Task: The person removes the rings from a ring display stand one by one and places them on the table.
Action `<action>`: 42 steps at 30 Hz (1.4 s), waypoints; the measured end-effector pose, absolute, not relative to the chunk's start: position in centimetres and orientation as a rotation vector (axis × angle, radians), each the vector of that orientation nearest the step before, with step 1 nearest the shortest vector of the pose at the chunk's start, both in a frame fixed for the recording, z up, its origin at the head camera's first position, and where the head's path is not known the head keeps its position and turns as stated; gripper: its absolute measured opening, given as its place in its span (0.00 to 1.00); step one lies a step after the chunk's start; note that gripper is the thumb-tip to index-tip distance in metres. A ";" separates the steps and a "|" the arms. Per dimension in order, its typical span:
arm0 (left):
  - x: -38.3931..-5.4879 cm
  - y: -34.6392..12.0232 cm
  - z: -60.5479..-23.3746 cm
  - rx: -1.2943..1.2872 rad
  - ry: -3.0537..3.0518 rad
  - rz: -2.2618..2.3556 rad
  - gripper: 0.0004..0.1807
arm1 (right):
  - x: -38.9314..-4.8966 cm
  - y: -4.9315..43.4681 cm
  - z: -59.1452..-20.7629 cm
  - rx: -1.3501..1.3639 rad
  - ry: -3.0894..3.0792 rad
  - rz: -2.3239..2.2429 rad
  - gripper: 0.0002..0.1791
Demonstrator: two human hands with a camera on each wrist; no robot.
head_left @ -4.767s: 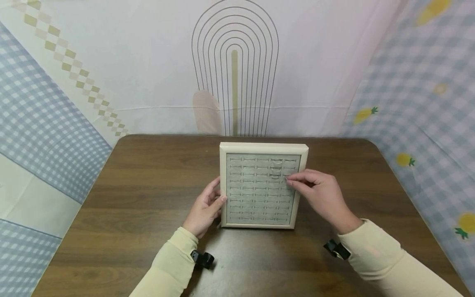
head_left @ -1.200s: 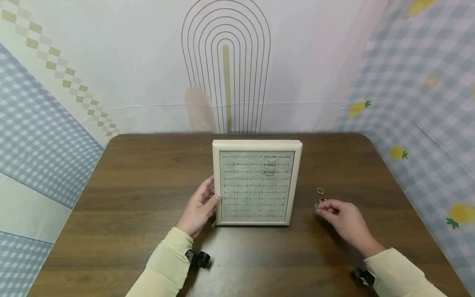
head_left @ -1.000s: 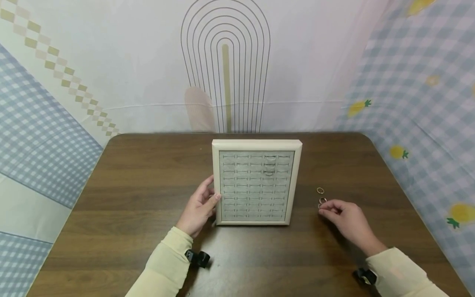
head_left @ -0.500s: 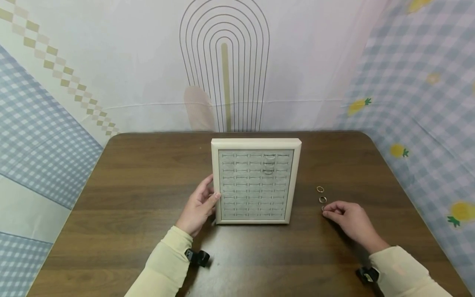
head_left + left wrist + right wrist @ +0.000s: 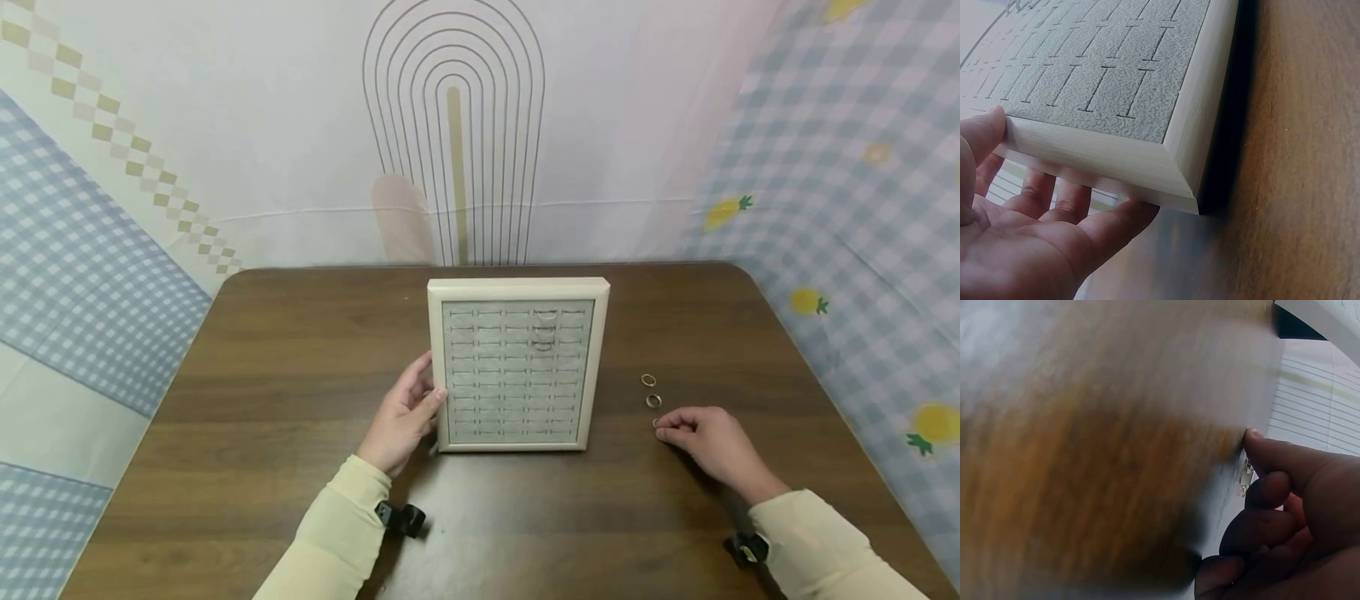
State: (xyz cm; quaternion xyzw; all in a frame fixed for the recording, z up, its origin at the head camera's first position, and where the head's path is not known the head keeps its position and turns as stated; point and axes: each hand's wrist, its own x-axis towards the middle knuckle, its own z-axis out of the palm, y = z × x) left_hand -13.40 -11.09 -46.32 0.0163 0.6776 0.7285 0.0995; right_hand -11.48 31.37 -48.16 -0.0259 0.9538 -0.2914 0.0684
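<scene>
A cream-framed ring display board (image 5: 517, 375) with grey slotted padding stands on the table, tilted slightly back. My left hand (image 5: 401, 425) grips its left edge, thumb on the front and fingers behind; the left wrist view shows the thumb (image 5: 985, 134) on the frame's rim. Three rings (image 5: 544, 329) sit in slots near its upper right. To the right of the board, my right hand (image 5: 716, 446) pinches a small ring (image 5: 655, 423) at the tabletop, mostly hidden by the fingertips. Beyond it lie a silvery ring (image 5: 654, 401) and a gold ring (image 5: 648, 380).
The brown wooden table (image 5: 315, 333) has rounded far corners. A patterned cloth (image 5: 300, 125) hangs behind it, with blue checked cloth at both sides. Black wrist cameras (image 5: 401, 518) are strapped over the cream sleeves.
My right hand has gone from the board's right side down to the rings on the table. Lately it shifted slightly right with the nearest ring, in line with the others. The left hand keeps its grip.
</scene>
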 end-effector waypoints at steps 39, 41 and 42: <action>-13.3 -11.2 -45.9 0.039 1.941 2.174 0.33 | -11.7 26.9 -42.2 -0.153 2.938 -1.151 0.09; -13.2 -11.2 -45.9 0.039 1.945 2.169 0.33 | -11.7 26.3 -41.8 -0.154 2.935 -1.183 0.09; -13.2 -11.2 -45.8 0.039 1.949 2.166 0.33 | -11.8 26.0 -41.6 -0.154 2.939 -1.199 0.09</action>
